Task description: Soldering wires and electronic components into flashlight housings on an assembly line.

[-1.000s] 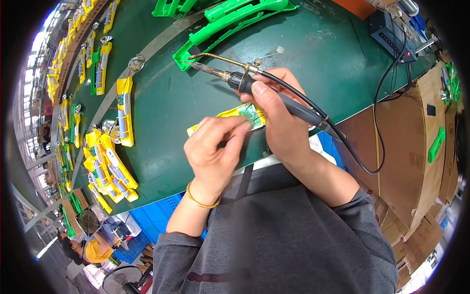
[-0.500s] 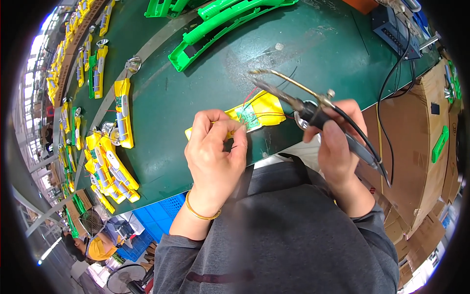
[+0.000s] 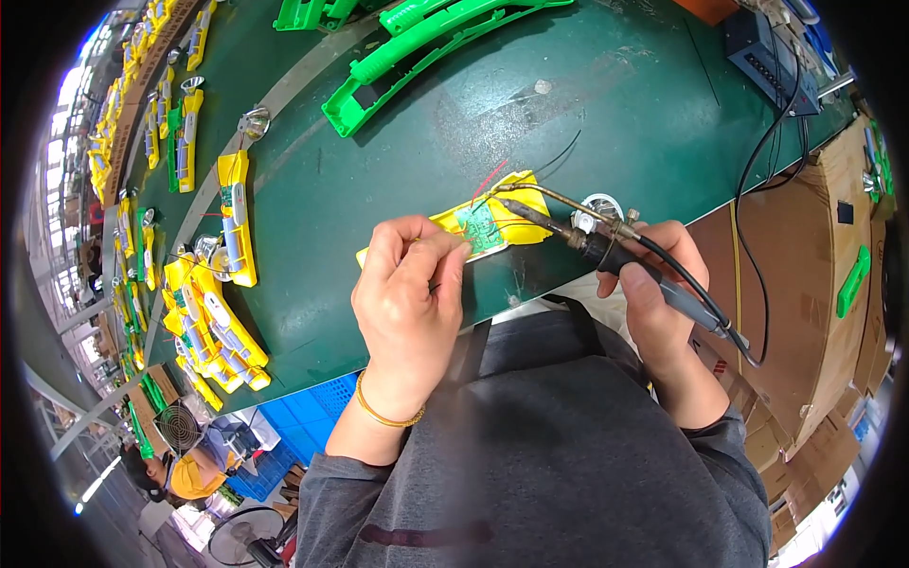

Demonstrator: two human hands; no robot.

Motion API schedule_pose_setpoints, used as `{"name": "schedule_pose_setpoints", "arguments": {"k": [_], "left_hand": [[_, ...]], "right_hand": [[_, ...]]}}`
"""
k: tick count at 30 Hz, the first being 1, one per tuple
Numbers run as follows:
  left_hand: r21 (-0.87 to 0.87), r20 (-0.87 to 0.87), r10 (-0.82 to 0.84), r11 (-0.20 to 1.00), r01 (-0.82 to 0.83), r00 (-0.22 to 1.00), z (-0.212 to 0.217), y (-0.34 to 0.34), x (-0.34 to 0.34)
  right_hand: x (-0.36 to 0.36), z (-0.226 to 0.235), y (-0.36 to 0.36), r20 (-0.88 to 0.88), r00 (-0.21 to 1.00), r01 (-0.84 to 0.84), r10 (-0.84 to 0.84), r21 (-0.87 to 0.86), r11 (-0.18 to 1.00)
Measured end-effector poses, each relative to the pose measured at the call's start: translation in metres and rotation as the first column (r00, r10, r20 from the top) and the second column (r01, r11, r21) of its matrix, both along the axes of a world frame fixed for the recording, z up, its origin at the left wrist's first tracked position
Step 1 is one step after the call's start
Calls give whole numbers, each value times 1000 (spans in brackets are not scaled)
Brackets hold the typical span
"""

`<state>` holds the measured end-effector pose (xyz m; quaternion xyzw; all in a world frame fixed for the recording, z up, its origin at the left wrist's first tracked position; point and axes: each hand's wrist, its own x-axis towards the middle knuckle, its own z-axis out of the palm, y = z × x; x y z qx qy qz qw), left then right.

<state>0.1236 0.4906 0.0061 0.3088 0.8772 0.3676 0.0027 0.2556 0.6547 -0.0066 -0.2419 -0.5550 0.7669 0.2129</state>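
Observation:
My right hand [image 3: 663, 289] grips a soldering iron [image 3: 604, 254] with a thin brass solder-feed tube [image 3: 559, 197] clamped along it. The iron's tip is over the upper right edge of a small green circuit board [image 3: 481, 229]. This board sits in a yellow plastic housing half [image 3: 526, 193] on the bench. Red and black wires [image 3: 490, 182] rise from the board. At its left edge, my left hand [image 3: 407, 293] pinches what looks like a thin wire, mostly hidden by the fingertips. A round reflector [image 3: 600, 206] lies beside the housing, partly behind the iron.
Yellow housings with grey cells [image 3: 218, 327] are piled at the left of the green bench [image 3: 312, 218]. Curved green housings [image 3: 417, 66] lie at the far side. A blue box [image 3: 767, 71] with cables stands far right; cardboard [image 3: 776, 284] is below it.
The soldering iron and feed tube have come down and nearer to me, with the tip now at the board. The reflector shows more fully. My left hand has shifted slightly left.

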Motion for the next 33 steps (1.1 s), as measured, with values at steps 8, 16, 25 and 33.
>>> {"name": "schedule_pose_setpoints", "arguments": {"k": [8, 16, 25, 33], "left_hand": [[-8, 10, -16, 1000, 16, 1000, 3, 3, -3], [-24, 47, -23, 999, 24, 999, 6, 4, -4], [-28, 37, -17, 999, 18, 999, 7, 5, -4], [-20, 48, -39, 999, 40, 998, 9, 8, -6]], "right_hand": [[10, -3, 3, 208, 971, -183, 116, 337, 924], [3, 8, 4, 233, 961, -233, 151, 379, 896], [5, 6, 17, 202, 960, -264, 195, 407, 875], [-16, 12, 18, -24, 999, -34, 31, -106, 994]]}}
